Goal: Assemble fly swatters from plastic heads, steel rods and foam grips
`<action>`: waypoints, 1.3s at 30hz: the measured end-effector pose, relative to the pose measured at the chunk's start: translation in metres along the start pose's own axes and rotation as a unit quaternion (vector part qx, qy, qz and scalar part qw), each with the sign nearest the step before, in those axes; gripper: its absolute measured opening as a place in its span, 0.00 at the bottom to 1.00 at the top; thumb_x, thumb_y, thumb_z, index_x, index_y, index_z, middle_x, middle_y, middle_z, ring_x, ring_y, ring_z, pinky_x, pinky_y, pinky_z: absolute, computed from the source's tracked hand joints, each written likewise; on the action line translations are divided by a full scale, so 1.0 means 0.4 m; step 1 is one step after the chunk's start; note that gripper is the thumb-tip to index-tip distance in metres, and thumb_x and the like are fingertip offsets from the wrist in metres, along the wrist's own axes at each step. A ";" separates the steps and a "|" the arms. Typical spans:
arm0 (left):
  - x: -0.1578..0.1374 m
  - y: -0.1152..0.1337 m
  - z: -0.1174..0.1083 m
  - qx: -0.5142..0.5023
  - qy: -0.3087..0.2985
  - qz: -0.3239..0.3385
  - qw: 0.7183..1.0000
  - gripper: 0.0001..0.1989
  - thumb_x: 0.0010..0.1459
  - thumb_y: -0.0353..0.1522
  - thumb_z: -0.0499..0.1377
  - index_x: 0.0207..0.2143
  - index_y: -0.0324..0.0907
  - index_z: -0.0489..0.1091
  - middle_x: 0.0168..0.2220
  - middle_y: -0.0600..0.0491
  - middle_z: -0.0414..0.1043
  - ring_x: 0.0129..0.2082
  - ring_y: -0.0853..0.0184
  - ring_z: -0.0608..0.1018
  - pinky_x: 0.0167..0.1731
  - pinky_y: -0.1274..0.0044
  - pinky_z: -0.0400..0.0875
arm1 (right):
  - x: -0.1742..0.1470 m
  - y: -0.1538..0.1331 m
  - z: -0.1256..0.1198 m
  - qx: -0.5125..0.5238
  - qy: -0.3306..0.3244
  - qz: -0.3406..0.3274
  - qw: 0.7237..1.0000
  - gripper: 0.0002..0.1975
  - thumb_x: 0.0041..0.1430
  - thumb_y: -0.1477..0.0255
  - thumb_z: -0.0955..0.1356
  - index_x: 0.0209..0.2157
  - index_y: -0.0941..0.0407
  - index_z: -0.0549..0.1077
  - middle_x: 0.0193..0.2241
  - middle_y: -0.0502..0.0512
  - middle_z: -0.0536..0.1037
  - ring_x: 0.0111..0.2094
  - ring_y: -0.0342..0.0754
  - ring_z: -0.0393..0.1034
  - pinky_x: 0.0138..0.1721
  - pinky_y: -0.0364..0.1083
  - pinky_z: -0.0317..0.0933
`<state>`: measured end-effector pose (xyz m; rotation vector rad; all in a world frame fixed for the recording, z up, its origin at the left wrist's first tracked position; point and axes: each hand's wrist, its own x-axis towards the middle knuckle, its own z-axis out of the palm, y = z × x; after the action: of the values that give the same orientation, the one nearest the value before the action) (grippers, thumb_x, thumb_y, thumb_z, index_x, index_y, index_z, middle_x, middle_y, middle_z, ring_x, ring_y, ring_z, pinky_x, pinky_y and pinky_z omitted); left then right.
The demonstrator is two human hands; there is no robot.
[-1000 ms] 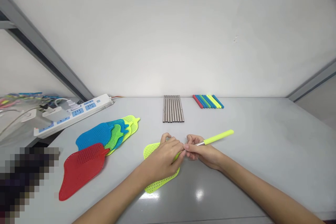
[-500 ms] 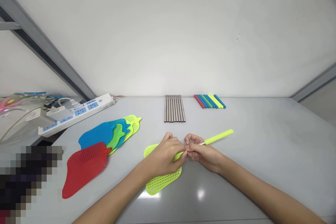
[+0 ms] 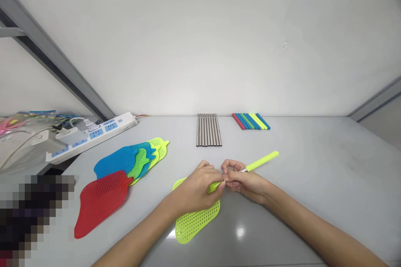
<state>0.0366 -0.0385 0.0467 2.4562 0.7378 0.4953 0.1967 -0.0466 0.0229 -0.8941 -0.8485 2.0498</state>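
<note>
1. Pinching tight with the left hand (image 3: 200, 185): the neck (image 3: 214, 187) of a yellow perforated paddle (image 3: 194, 223), partly beneath that hand at the near middle of the table (image 3: 328, 162).
2. Gripping with the right hand (image 3: 242, 179), thumb pressed to curled fingers: a metal tube (image 3: 243, 170), topped by a yellow sleeve (image 3: 262, 161) pointing up and right.
3. Down to the fingertips, nearly together: too covered to call, touching or apart.
4. Over to the back: a row of tubes (image 3: 209, 130) near coloured sleeves (image 3: 250, 121).

Plastic mesh paddle (image 3: 198, 220), glossy tabletop (image 3: 263, 238)

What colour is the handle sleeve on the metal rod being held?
Plain bright yellow-green; the handle sleeve shows best in the head view, the only one.
</note>
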 end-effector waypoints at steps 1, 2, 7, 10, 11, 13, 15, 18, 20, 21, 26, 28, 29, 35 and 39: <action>0.000 0.001 -0.001 -0.004 -0.003 -0.001 1.000 0.11 0.54 0.28 0.44 0.27 0.41 0.65 0.20 0.57 0.61 0.23 0.72 0.64 0.34 0.76 0.55 | -0.001 -0.001 0.000 -0.004 0.002 0.002 1.000 0.06 0.41 0.78 0.66 0.22 0.57 0.62 0.13 0.43 0.57 0.17 0.36 0.47 0.19 0.39 0.40; 0.000 0.002 -0.002 -0.008 -0.006 -0.003 1.000 0.11 0.54 0.27 0.44 0.28 0.41 0.65 0.20 0.57 0.61 0.24 0.72 0.64 0.34 0.76 0.55 | -0.001 -0.001 0.000 -0.007 0.003 0.004 1.000 0.06 0.41 0.78 0.66 0.22 0.57 0.62 0.13 0.43 0.57 0.17 0.36 0.47 0.19 0.39 0.40; -0.004 -0.001 0.001 -0.032 -0.012 -0.015 0.999 0.11 0.54 0.27 0.44 0.26 0.41 0.64 0.20 0.58 0.60 0.24 0.73 0.64 0.35 0.77 0.55 | -0.006 -0.007 0.000 -0.021 -0.002 -0.005 1.000 0.06 0.41 0.78 0.66 0.22 0.57 0.62 0.13 0.43 0.57 0.16 0.36 0.47 0.19 0.39 0.41; -0.007 -0.008 0.004 -0.028 -0.011 -0.024 0.999 0.11 0.54 0.28 0.44 0.21 0.41 0.60 0.19 0.59 0.58 0.23 0.73 0.63 0.35 0.78 0.56 | -0.008 -0.013 -0.007 -0.026 -0.004 -0.013 1.000 0.06 0.42 0.79 0.66 0.22 0.57 0.62 0.14 0.43 0.58 0.16 0.36 0.47 0.19 0.39 0.40; -0.008 -0.010 0.005 -0.023 -0.011 -0.025 0.999 0.11 0.54 0.28 0.45 0.20 0.41 0.58 0.19 0.59 0.57 0.23 0.73 0.63 0.35 0.78 0.56 | -0.008 -0.014 -0.011 -0.029 -0.002 -0.015 0.999 0.06 0.42 0.79 0.66 0.22 0.57 0.62 0.14 0.44 0.58 0.16 0.36 0.47 0.19 0.39 0.39; -0.009 -0.014 0.007 -0.006 -0.015 -0.024 1.000 0.11 0.54 0.29 0.45 0.19 0.40 0.56 0.18 0.59 0.55 0.22 0.74 0.62 0.35 0.78 0.56 | -0.007 -0.015 -0.019 -0.036 0.002 -0.020 0.999 0.06 0.43 0.79 0.66 0.23 0.57 0.62 0.14 0.44 0.59 0.17 0.36 0.46 0.19 0.40 0.39; -0.009 -0.018 0.007 0.019 -0.018 -0.021 0.999 0.11 0.54 0.29 0.44 0.19 0.40 0.56 0.18 0.59 0.55 0.22 0.74 0.62 0.35 0.77 0.56 | -0.005 -0.013 -0.027 -0.047 0.005 -0.023 0.999 0.06 0.43 0.78 0.66 0.23 0.57 0.63 0.15 0.45 0.60 0.17 0.36 0.47 0.19 0.40 0.38; -0.007 -0.024 0.004 0.067 -0.014 -0.019 0.997 0.11 0.54 0.29 0.44 0.21 0.40 0.57 0.19 0.58 0.56 0.23 0.73 0.63 0.35 0.76 0.55 | 0.000 -0.009 -0.036 -0.063 0.008 -0.027 0.998 0.05 0.44 0.76 0.66 0.24 0.58 0.64 0.15 0.45 0.61 0.17 0.36 0.47 0.19 0.40 0.40; -0.006 -0.029 -0.001 0.098 -0.004 -0.019 0.995 0.10 0.54 0.29 0.44 0.22 0.40 0.59 0.21 0.57 0.58 0.25 0.72 0.63 0.35 0.76 0.55 | 0.003 -0.008 -0.039 -0.064 0.014 -0.030 0.997 0.06 0.44 0.74 0.67 0.25 0.58 0.64 0.16 0.46 0.63 0.17 0.36 0.48 0.19 0.40 0.41; -0.005 -0.031 -0.003 0.111 0.002 -0.019 0.994 0.10 0.54 0.29 0.44 0.23 0.40 0.60 0.22 0.56 0.59 0.26 0.71 0.63 0.36 0.75 0.55 | 0.004 -0.008 -0.039 -0.060 0.017 -0.031 0.998 0.06 0.45 0.73 0.67 0.26 0.58 0.64 0.16 0.46 0.63 0.17 0.36 0.48 0.20 0.40 0.42; -0.003 -0.026 -0.006 0.151 0.028 -0.022 0.988 0.10 0.55 0.26 0.43 0.30 0.41 0.62 0.27 0.54 0.62 0.31 0.70 0.64 0.43 0.71 0.50 | 0.006 -0.006 -0.037 -0.067 0.018 -0.037 0.997 0.07 0.47 0.70 0.66 0.24 0.58 0.63 0.18 0.49 0.66 0.18 0.37 0.53 0.20 0.40 0.46; -0.003 -0.018 0.000 0.159 0.034 -0.028 0.986 0.10 0.54 0.25 0.42 0.29 0.41 0.62 0.28 0.54 0.62 0.33 0.70 0.64 0.45 0.69 0.47 | 0.007 -0.002 -0.035 -0.105 0.014 -0.038 0.994 0.09 0.49 0.67 0.64 0.22 0.59 0.65 0.19 0.51 0.68 0.18 0.38 0.55 0.20 0.40 0.47; -0.003 -0.014 0.005 0.161 0.036 -0.031 0.986 0.10 0.54 0.25 0.42 0.29 0.41 0.61 0.28 0.55 0.62 0.32 0.70 0.64 0.45 0.69 0.46 | 0.008 0.001 -0.034 -0.129 0.010 -0.040 0.991 0.11 0.50 0.66 0.63 0.21 0.60 0.66 0.20 0.53 0.68 0.19 0.39 0.56 0.20 0.41 0.48; -0.004 -0.011 0.022 0.145 0.034 -0.035 0.988 0.10 0.56 0.28 0.42 0.27 0.41 0.61 0.26 0.56 0.61 0.30 0.71 0.62 0.42 0.71 0.49 | 0.006 0.010 -0.029 -0.213 -0.018 -0.059 0.975 0.16 0.51 0.63 0.61 0.20 0.60 0.68 0.18 0.52 0.66 0.19 0.40 0.57 0.20 0.42 0.49; -0.003 -0.021 0.024 0.143 0.043 -0.029 0.988 0.12 0.57 0.28 0.42 0.26 0.41 0.61 0.24 0.57 0.60 0.28 0.71 0.62 0.41 0.72 0.49 | 0.004 0.012 -0.033 -0.228 -0.007 -0.042 0.973 0.14 0.50 0.64 0.61 0.18 0.59 0.65 0.15 0.48 0.62 0.18 0.38 0.53 0.20 0.41 0.47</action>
<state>0.0367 -0.0370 0.0342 2.6811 0.9725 0.5049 0.2044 -0.0442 0.0115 -1.0635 -1.3758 1.8181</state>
